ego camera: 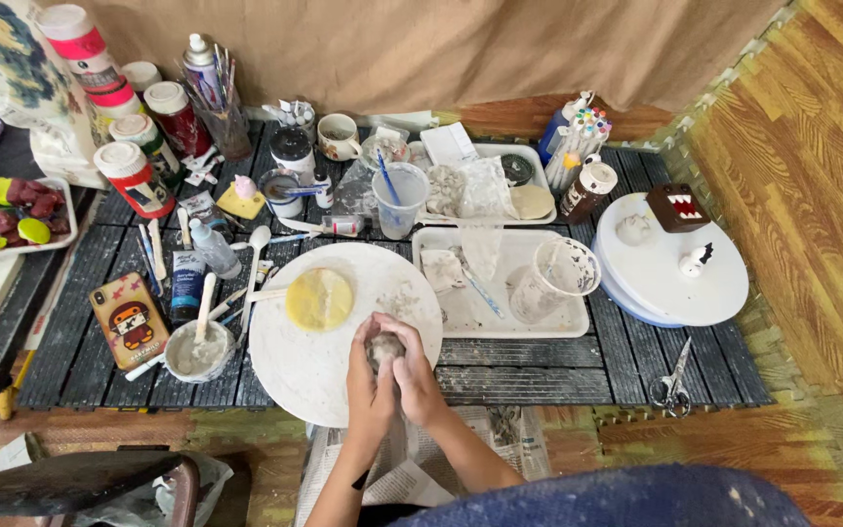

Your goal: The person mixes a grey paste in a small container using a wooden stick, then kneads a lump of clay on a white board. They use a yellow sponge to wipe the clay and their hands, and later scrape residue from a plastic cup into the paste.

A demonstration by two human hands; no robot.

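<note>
My left hand (371, 379) and my right hand (416, 376) are pressed together around a small grey lump of clay (384, 346), held over the near right part of a round white board (316, 366). A flat yellow disc (319, 299) lies on the board beyond my hands. Both hands grip the lump from opposite sides, so only its top shows.
A small bowl of white paste with a stick (197, 349) and a phone (129, 319) lie at the left. A white tray with a plastic cup (556, 277) sits at the right, then a white turntable (670, 259) with small figures. Scissors (673, 381) lie near the front right edge. Paint bottles crowd the back.
</note>
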